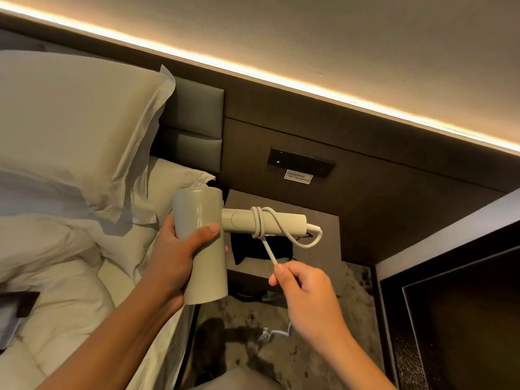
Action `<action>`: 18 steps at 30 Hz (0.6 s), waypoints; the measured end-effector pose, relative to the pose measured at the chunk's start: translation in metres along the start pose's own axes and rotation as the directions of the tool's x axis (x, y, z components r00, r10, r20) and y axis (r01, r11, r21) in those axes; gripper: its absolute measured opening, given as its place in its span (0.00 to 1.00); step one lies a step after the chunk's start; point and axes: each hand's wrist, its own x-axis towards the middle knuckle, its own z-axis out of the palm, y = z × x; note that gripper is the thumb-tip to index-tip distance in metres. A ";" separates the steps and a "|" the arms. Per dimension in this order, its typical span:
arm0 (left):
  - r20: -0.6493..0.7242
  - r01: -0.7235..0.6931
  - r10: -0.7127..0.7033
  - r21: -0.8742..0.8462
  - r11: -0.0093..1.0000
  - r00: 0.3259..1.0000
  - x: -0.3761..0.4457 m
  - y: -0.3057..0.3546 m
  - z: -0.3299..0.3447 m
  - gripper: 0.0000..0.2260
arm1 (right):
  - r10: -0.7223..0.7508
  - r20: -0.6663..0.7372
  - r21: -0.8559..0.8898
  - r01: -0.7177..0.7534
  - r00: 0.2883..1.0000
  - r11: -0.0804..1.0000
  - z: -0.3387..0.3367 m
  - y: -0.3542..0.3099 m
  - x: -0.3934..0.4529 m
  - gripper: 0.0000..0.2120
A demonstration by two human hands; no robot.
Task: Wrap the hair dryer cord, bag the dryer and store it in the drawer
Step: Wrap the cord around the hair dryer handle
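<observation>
Fingers of the left hand (180, 249) were clamped round the pale barrel of the hair dryer (201, 243), held in the air above the gap between bed (70, 277) and nightstand (323, 220). Dryer handle pointed right, level, with several turns of white cord (260, 220) wound about its middle and one loose loop hanging off the end. Right hand (304, 288) pinched the cord taut between thumb and forefinger, just below the handle. Cord's free end trailed down to the carpet (295, 361). Dark bag (261, 249) lay on the nightstand's near edge, under the handle.
</observation>
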 end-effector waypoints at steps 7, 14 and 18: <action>-0.063 -0.060 0.082 0.295 0.954 0.995 0.013 -0.014 -0.009 0.31 | -0.062 0.057 -0.047 0.064 0.996 0.997 -0.007 -0.005 -0.001 0.14; 0.039 -0.017 -0.001 0.453 0.892 0.999 0.020 -0.019 -0.017 0.33 | -0.161 0.104 -0.179 0.178 0.981 0.968 -0.027 -0.011 0.009 0.12; 0.142 0.006 -0.091 0.510 0.860 0.986 0.021 -0.020 -0.014 0.32 | -0.155 0.122 -0.276 0.183 0.980 0.944 -0.033 -0.008 0.016 0.11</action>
